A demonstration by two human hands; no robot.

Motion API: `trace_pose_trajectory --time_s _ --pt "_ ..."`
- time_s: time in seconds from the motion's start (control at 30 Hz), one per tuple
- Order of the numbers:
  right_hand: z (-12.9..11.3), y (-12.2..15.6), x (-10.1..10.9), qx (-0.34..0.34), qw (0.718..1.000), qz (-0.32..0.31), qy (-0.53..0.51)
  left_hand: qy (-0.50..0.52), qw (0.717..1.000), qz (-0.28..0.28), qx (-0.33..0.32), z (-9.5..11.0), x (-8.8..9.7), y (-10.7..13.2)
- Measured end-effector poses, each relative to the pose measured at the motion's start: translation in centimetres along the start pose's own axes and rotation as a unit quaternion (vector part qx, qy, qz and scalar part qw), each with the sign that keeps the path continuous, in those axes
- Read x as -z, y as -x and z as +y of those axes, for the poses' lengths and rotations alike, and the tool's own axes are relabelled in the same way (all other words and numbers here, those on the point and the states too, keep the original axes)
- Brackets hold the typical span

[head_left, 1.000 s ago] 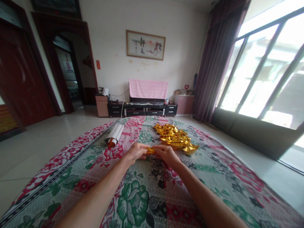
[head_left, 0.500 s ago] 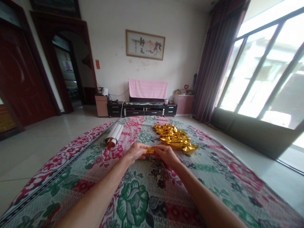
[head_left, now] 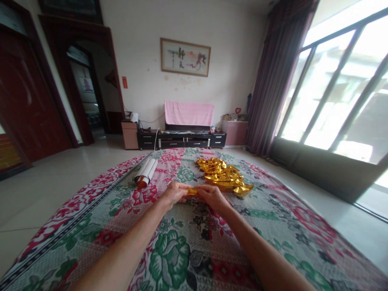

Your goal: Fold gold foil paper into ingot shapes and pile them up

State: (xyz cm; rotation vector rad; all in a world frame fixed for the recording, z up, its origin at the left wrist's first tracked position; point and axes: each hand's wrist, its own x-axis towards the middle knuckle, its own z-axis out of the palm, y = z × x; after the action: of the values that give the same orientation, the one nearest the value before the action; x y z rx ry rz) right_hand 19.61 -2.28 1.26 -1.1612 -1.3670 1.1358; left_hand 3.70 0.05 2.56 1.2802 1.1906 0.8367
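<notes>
Between my two hands is a small piece of gold foil paper [head_left: 192, 191], folded into a narrow strip. My left hand [head_left: 175, 194] pinches its left end and my right hand [head_left: 211, 197] pinches its right end; the fingers hide both ends. Just beyond my right hand lies a pile of folded gold foil ingots [head_left: 224, 173], shiny and boat-shaped. Farther off to the left, a roll of white-backed sheets [head_left: 146, 171] with an orange-gold inner side rests on the flowered cloth [head_left: 169, 258].
The cloth covers a wide surface with a rounded far edge. Past it stand a low black cabinet [head_left: 172, 141] and a screen under a pink towel [head_left: 189, 113]. A purple curtain [head_left: 273, 81] and large windows are on the right, a dark red door [head_left: 30, 89] on the left.
</notes>
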Motion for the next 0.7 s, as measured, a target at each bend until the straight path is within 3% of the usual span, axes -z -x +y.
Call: trace_pose_trajectory --time_s 0.33,0.7 --pt "-0.16 0.28 0.30 -0.021 0.998 -0.002 -0.064 0.038 0.999 -0.012 0.009 0.06 0.06 0.15" --pt "0.39 -0.11 0.19 -0.021 0.998 0.007 -0.052 0.024 1.000 -0.001 0.006 0.10 -0.14 0.28"
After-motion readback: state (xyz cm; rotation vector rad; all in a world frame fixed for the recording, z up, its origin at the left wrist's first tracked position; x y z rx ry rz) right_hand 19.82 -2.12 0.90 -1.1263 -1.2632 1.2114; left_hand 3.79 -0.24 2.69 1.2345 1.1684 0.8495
